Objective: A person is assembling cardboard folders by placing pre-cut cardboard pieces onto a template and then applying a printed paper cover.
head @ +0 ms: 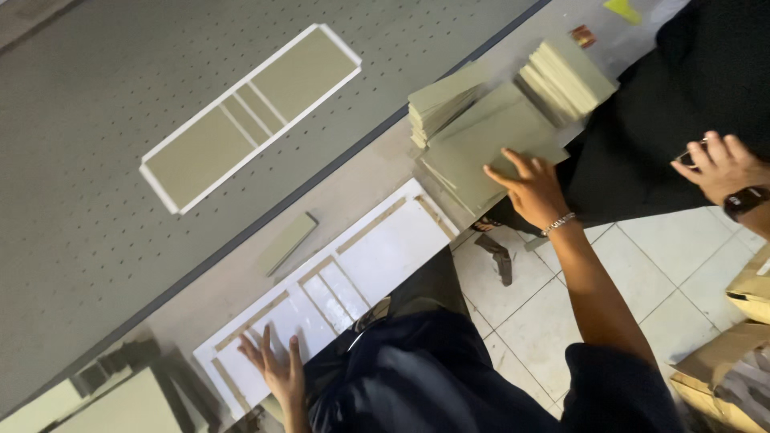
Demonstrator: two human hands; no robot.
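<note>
Left hand: flat, fingers spread, pressing on white sheet with cut-out slots, glossy, rectangular. Right hand: open, fingertips resting on stack of olive-green boards, matte, rectangular, fanned unevenly. Single green strip lies between the hands. White-framed green panel beyond the left hand, on perforated grey table. Another person's hand to the right, holding something small and dark.

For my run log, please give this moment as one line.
left hand: flat on white cut-out sheet | right hand: on stacked grey-green rectangular boards | another person's hand: holds small dark object
</note>
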